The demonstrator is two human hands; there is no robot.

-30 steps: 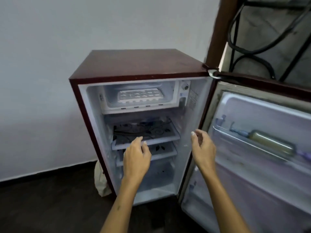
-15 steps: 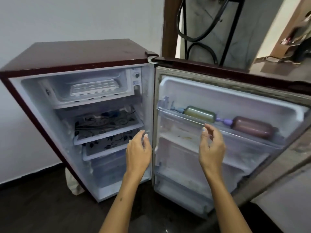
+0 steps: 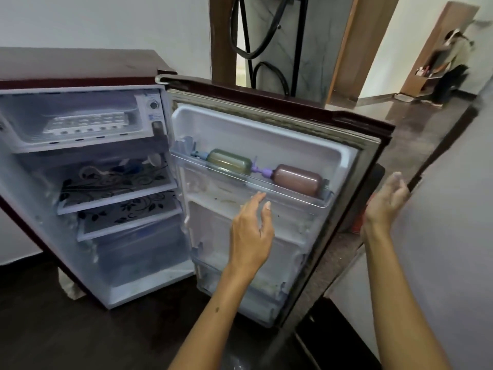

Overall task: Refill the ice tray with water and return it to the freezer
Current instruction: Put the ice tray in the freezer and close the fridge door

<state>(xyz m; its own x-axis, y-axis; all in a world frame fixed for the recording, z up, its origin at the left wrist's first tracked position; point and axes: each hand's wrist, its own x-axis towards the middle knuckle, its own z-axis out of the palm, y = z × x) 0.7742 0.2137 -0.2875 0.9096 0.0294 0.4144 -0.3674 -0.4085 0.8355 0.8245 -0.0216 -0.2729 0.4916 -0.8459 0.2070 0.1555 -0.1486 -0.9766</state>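
Two bare hands hang in front of an open maroon mini fridge (image 3: 80,62), neither holding anything. The left hand (image 3: 250,231), fingers loosely extended, is raised before the inner face of the fridge door (image 3: 266,134), just below the front rail of the upper door shelf (image 3: 293,194). The right hand (image 3: 386,204), fingers straight and relaxed, is raised past the door's outer edge, beside a pale wall; whether it touches the door cannot be told. The white ice tray (image 3: 86,123) lies flat in the freezer compartment (image 3: 32,140) at the fridge's top left corner, well apart from both hands. On the upper door shelf, a green bottle (image 3: 229,161) and a brown bottle (image 3: 297,178) lie on their sides, end to end. Floral-patterned shelves (image 3: 117,182) sit below the freezer compartment.
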